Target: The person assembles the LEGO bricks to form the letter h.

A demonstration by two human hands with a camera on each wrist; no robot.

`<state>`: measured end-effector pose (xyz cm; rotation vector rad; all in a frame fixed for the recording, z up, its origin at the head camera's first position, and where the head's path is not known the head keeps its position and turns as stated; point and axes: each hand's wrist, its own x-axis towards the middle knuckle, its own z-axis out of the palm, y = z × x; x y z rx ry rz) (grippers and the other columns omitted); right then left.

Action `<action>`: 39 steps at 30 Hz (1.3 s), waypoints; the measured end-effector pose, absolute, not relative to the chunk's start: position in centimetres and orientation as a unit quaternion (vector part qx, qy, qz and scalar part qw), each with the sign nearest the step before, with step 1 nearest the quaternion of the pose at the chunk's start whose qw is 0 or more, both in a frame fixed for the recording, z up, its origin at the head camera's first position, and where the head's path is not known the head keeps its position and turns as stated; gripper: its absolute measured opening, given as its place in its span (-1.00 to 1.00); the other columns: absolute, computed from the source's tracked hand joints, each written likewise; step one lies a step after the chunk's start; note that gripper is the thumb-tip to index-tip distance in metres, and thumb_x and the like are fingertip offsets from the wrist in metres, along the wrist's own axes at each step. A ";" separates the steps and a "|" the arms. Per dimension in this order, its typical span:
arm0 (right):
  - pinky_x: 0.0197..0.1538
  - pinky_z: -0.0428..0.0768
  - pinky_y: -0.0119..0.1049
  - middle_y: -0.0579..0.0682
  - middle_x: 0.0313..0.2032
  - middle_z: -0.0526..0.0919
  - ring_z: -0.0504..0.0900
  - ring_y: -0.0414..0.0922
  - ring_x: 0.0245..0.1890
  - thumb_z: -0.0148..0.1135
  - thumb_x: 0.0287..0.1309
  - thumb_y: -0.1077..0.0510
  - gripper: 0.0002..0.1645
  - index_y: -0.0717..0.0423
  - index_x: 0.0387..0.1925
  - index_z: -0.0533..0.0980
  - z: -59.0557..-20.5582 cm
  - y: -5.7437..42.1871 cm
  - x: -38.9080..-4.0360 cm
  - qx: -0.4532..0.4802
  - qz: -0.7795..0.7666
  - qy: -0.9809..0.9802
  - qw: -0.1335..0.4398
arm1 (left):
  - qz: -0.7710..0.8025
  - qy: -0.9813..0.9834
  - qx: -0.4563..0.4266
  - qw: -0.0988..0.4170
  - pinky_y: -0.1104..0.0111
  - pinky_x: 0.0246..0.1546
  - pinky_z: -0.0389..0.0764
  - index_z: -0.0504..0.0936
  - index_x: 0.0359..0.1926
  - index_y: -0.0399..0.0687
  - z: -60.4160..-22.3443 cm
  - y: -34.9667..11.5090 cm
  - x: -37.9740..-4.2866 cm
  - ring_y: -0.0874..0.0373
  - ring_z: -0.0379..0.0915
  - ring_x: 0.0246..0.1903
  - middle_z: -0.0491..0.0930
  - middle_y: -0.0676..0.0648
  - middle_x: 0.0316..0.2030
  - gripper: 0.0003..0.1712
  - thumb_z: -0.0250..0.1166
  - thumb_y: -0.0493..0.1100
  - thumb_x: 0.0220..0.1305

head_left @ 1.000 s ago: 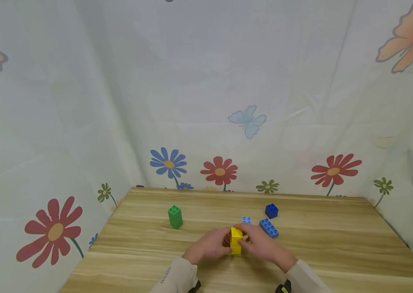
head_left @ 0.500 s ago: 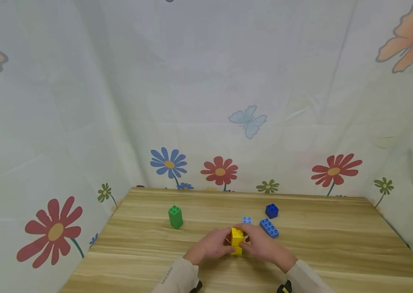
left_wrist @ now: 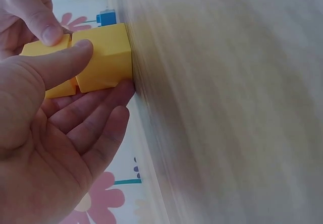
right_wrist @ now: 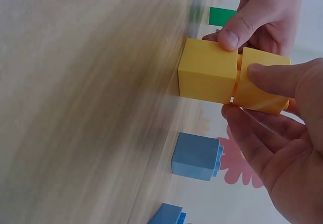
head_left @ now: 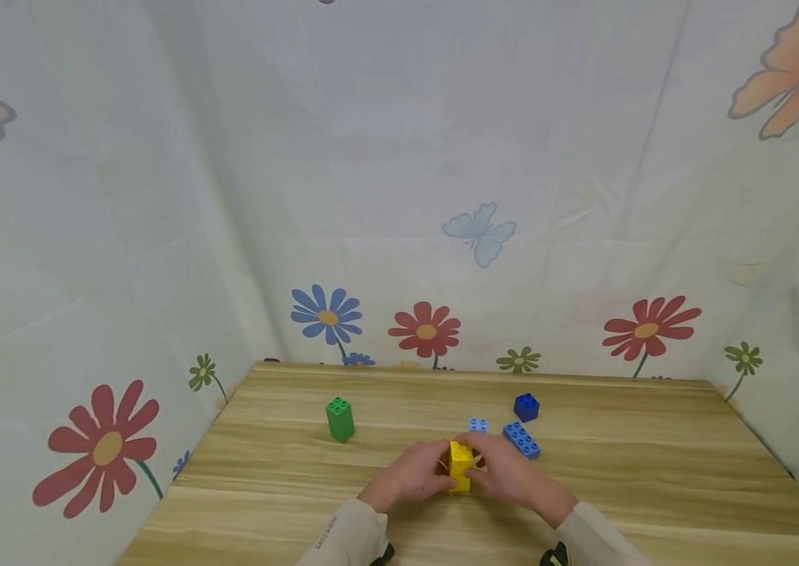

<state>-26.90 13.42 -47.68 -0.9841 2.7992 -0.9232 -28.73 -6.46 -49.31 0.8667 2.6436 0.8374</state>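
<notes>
Since the earlier head frames, the two yellow blocks and both hands have shifted very slightly right, the blocks now looking more nearly aligned. They stand at the lower centre of the head view, one above the other: a lower yellow plastic block [head_left: 461, 483] on the wood-grain table [head_left: 251, 487] and a four-studded upper yellow plastic block [head_left: 461, 462], with a narrow gap between them in the wrist views. The left hand [head_left: 414, 472] pinches the lower one between thumb and fingers; the right hand [head_left: 510, 473] pinches the upper one likewise. One tall green plastic block [head_left: 340, 420] with four studs stands left of centre. Three blue ones lie right of centre: one dark blue cube-like block [head_left: 526, 407], one long mid-blue eight-studded block [head_left: 521, 440], one light-blue block [head_left: 478, 425], partly hidden.
</notes>
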 end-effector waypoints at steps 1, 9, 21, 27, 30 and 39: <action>-0.10 0.57 -0.30 0.00 0.06 0.53 0.54 -0.17 -0.09 0.28 0.17 0.23 -0.51 0.10 0.14 0.41 -47.7 13.4 -26.9 -0.318 -0.294 0.901 0.015 | 0.285 0.904 0.296 0.118 0.48 -0.18 0.50 0.48 -0.01 0.00 -49.3 -6.4 -28.8 0.38 0.46 -0.25 0.57 0.15 -0.21 -0.65 0.34 -0.14 0.20; -0.12 0.56 -0.34 0.02 0.03 0.55 0.55 -0.20 -0.16 0.28 0.16 0.23 -0.51 0.15 0.14 0.43 -47.4 13.7 -27.0 -0.323 -0.282 0.903 0.012 | 0.287 0.901 0.301 0.124 0.47 -0.16 0.50 0.48 0.03 0.01 -49.2 -6.1 -28.7 0.39 0.46 -0.25 0.57 0.15 -0.20 -0.64 0.32 -0.15 0.21; -0.14 0.57 -0.33 0.04 0.06 0.55 0.55 -0.16 -0.12 0.29 0.16 0.22 -0.50 0.15 0.14 0.42 -47.3 13.9 -26.6 -0.317 -0.273 0.908 0.003 | 0.279 0.904 0.303 0.115 0.49 -0.21 0.51 0.48 -0.02 -0.02 -49.1 -5.8 -28.8 0.39 0.46 -0.29 0.56 0.13 -0.25 -0.67 0.32 -0.13 0.21; -0.17 0.58 -0.36 0.07 0.06 0.54 0.56 -0.12 -0.10 0.28 0.16 0.24 -0.48 0.18 0.16 0.42 -47.5 13.9 -26.6 -0.324 -0.278 0.904 -0.008 | 0.272 0.907 0.301 0.116 0.49 -0.21 0.51 0.48 0.00 -0.02 -49.3 -5.7 -29.1 0.39 0.46 -0.29 0.57 0.12 -0.24 -0.65 0.32 -0.12 0.22; -0.17 0.57 -0.38 0.08 0.08 0.54 0.56 -0.10 -0.07 0.28 0.16 0.24 -0.47 0.20 0.17 0.41 -47.5 13.9 -26.7 -0.326 -0.276 0.904 -0.010 | 0.270 0.907 0.302 0.118 0.49 -0.21 0.50 0.47 0.02 -0.01 -49.3 -5.7 -29.2 0.40 0.44 -0.30 0.56 0.14 -0.25 -0.63 0.32 -0.12 0.22; -0.17 0.57 -0.39 0.09 0.05 0.55 0.56 -0.09 -0.09 0.28 0.16 0.24 -0.48 0.23 0.16 0.43 -47.3 14.0 -27.1 -0.326 -0.270 0.906 -0.005 | 0.262 0.909 0.304 0.114 0.48 -0.20 0.50 0.46 0.04 0.00 -49.4 -5.6 -29.5 0.40 0.43 -0.31 0.55 0.16 -0.26 -0.61 0.32 -0.09 0.22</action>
